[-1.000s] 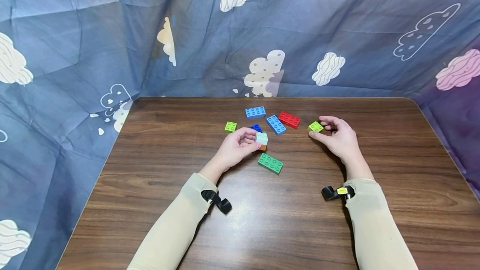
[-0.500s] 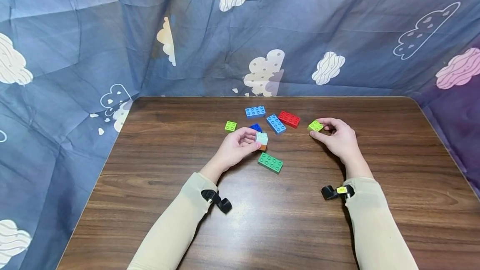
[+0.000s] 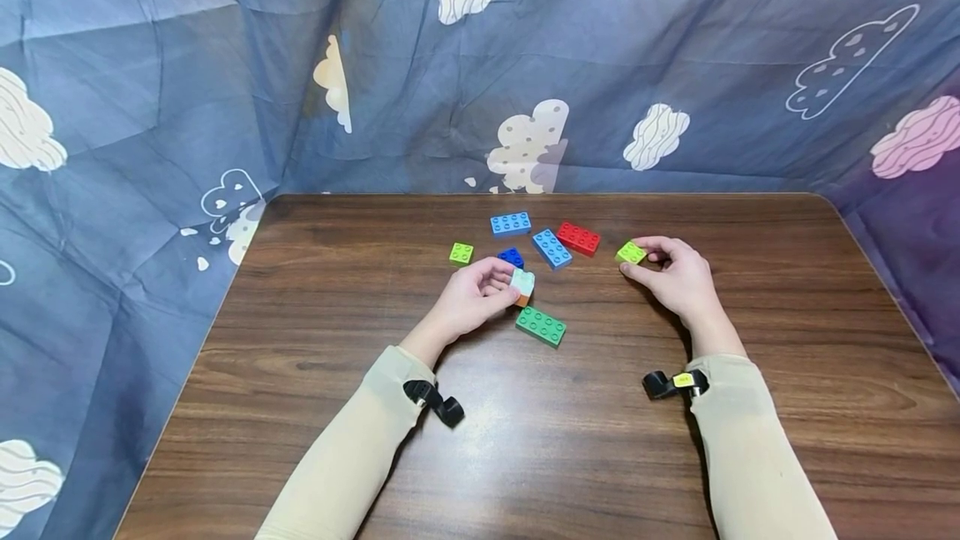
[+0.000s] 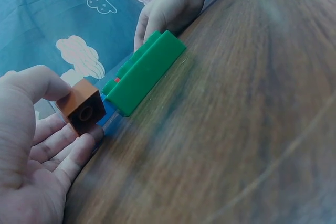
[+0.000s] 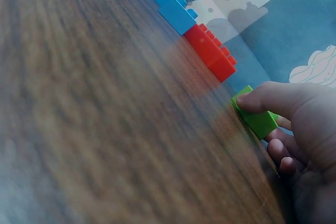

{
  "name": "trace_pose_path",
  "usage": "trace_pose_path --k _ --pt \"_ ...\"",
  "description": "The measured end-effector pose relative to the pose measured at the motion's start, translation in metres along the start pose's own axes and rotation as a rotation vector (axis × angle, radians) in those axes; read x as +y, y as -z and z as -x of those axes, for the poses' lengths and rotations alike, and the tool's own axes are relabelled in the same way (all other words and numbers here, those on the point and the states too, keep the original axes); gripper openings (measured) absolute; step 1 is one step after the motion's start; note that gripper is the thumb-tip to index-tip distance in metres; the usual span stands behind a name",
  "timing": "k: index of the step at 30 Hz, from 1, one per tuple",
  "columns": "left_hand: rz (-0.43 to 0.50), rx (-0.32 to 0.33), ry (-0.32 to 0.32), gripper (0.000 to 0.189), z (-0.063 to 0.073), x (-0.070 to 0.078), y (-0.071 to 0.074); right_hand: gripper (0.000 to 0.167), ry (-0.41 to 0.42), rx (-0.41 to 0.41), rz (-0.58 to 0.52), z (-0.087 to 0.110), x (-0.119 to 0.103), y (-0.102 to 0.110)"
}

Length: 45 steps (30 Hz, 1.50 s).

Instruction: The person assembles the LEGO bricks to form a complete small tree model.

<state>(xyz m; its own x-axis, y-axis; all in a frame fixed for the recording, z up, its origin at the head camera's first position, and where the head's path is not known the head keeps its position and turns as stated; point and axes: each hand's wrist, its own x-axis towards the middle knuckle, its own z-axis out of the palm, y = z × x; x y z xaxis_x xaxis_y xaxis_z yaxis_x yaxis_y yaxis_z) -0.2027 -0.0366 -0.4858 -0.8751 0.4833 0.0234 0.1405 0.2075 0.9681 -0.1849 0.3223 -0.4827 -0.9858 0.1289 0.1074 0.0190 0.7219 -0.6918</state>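
Note:
My left hand (image 3: 472,298) pinches a small two-brick stack (image 3: 522,283), pale mint on top and orange below. In the left wrist view the orange brick (image 4: 81,97) is tilted, its hollow underside showing, between thumb and fingers. Just in front of that hand lies a green eight-stud brick (image 3: 541,327). On the right side of the group, my right hand (image 3: 681,280) pinches a lime four-stud brick (image 3: 631,252) by its sides. The right wrist view has the thumb pressed on one face of this lime brick (image 5: 254,119), close over the tabletop.
Beyond my left hand lie a dark blue brick (image 3: 512,257) and another lime brick (image 3: 461,253). Two light blue bricks (image 3: 511,224) and a red brick (image 3: 578,238) are farther back. The wooden table (image 3: 360,232) ends against a blue cloth backdrop (image 3: 420,132).
My right fingers have drawn in onto the lime brick. In my left hand the two-brick stack has tilted and shifted slightly toward the green brick. The other bricks stay put.

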Motion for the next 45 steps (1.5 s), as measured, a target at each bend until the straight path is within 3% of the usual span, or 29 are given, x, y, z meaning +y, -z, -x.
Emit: trace_pose_path --k 4,10,17,21,30,36,45 --pt "-0.013 -0.001 0.007 0.032 0.001 -0.001 -0.001 0.048 -0.007 0.005 -0.042 0.003 -0.004 -0.001" --pt "0.001 0.005 0.004 0.033 0.001 -0.002 -0.003 0.043 0.046 0.023 -0.243 0.007 -0.029 -0.013" --pt "0.017 0.023 -0.007 0.033 -0.001 -0.001 -0.005 0.041 0.106 -0.048 -0.511 0.011 -0.059 -0.035" --pt "0.013 0.021 0.0 0.033 -0.001 -0.001 -0.005 0.042 0.107 -0.077 -0.594 0.013 -0.064 -0.043" --pt "0.002 0.013 0.014 0.034 0.0 0.0 -0.002 0.048 0.118 -0.073 -0.655 0.011 -0.071 -0.048" --pt "-0.004 0.008 0.005 0.034 0.0 0.001 0.0 0.041 0.112 -0.061 -0.673 0.011 -0.074 -0.05" --pt "-0.008 0.007 -0.006 0.033 -0.001 0.0 -0.001 0.04 0.128 -0.123 -0.664 0.014 -0.083 -0.06"
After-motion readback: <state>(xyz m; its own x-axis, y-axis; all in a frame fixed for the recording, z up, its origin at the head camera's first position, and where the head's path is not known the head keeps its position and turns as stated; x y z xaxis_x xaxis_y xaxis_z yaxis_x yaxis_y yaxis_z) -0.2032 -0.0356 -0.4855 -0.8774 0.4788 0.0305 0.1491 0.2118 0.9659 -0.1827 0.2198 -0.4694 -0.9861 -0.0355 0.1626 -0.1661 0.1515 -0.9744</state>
